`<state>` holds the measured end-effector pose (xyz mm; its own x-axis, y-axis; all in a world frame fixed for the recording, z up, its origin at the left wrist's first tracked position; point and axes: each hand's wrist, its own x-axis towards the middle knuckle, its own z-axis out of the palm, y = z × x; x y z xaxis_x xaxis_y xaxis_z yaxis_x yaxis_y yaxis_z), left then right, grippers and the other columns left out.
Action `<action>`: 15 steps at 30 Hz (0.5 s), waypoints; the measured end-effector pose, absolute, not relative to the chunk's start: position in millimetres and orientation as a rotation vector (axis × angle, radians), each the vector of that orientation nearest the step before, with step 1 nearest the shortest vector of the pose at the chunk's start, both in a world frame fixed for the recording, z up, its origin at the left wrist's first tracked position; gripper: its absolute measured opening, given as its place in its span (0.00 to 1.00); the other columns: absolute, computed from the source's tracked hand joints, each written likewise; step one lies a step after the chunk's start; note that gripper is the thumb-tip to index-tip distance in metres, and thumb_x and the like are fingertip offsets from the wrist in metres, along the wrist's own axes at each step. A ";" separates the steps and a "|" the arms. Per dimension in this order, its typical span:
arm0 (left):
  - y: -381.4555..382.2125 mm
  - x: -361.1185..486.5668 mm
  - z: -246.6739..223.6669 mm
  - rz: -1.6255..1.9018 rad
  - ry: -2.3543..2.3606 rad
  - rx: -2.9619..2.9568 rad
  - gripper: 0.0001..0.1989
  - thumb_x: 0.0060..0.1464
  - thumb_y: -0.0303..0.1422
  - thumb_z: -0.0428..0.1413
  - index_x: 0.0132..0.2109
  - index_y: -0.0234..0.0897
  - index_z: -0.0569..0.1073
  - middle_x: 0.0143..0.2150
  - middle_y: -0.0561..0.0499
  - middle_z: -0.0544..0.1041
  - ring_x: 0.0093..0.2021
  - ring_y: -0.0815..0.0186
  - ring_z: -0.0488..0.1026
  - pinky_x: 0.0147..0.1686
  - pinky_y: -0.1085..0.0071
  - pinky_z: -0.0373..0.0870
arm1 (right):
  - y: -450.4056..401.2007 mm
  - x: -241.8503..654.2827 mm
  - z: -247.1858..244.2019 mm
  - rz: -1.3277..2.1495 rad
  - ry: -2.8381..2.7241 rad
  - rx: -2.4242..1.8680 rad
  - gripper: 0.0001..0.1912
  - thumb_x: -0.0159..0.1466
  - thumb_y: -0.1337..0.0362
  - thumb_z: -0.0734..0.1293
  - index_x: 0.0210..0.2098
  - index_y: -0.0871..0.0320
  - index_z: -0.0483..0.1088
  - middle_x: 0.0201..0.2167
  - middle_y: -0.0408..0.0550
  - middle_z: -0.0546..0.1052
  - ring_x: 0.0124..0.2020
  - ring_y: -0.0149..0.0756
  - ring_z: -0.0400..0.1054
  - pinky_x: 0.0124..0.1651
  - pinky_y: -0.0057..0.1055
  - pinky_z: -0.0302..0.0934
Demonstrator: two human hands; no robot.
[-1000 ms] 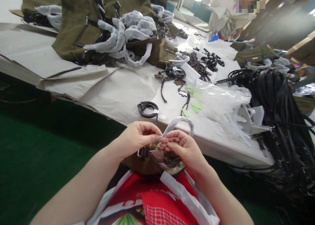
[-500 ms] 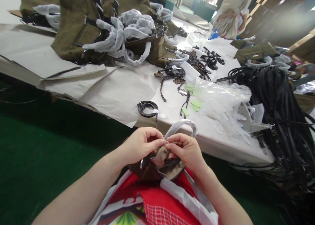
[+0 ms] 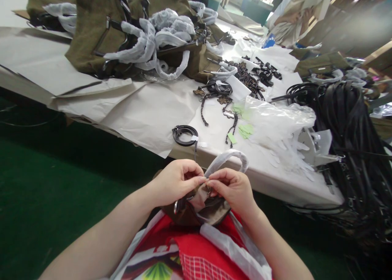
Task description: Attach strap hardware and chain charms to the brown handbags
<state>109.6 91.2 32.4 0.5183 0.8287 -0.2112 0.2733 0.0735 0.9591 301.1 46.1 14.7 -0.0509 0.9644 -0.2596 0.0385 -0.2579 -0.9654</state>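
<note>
A brown bag [image 3: 183, 214] rests against the red apron [image 3: 196, 247], its opening facing up. One wrapped handle [image 3: 228, 155] arches behind my hands, and another wrapped strap [image 3: 235, 249] lies over the apron. My left hand [image 3: 180, 181] and my right hand [image 3: 232, 186] meet above the opening, thumbs and forefingers pinched together. What sits between the fingertips is too small to name. A metal clasp hangs at the bag's left side.
On the table [image 3: 147, 108] lie olive bags [image 3: 94, 31] with wrapped handles, a coiled black strap [image 3: 185, 135], braided cords, green tags [image 3: 245, 130] and clear plastic [image 3: 275, 116]. Black straps [image 3: 343, 121] hang at the right. Another person stands at the back.
My hands stay pinched over the bag, with only a slight shift of the fingers. The person at the back has moved a little to the right.
</note>
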 end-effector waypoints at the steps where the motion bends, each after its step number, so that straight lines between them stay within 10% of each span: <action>1: 91.0 109.9 32.7 0.543 1.001 1.497 0.09 0.53 0.36 0.59 0.30 0.34 0.77 0.27 0.51 0.75 0.26 0.69 0.69 0.24 0.77 0.65 | 45.4 301.1 14.8 1.408 -1.169 -1.401 0.08 0.54 0.60 0.76 0.29 0.56 0.77 0.22 0.43 0.80 0.18 0.31 0.72 0.22 0.24 0.68; 15: 87.3 114.2 30.6 0.513 1.029 1.532 0.09 0.54 0.36 0.57 0.31 0.34 0.76 0.26 0.51 0.75 0.25 0.69 0.70 0.24 0.77 0.64 | 40.6 307.1 23.7 1.123 -1.634 -1.423 0.06 0.63 0.60 0.70 0.35 0.54 0.79 0.25 0.45 0.81 0.24 0.35 0.75 0.29 0.28 0.70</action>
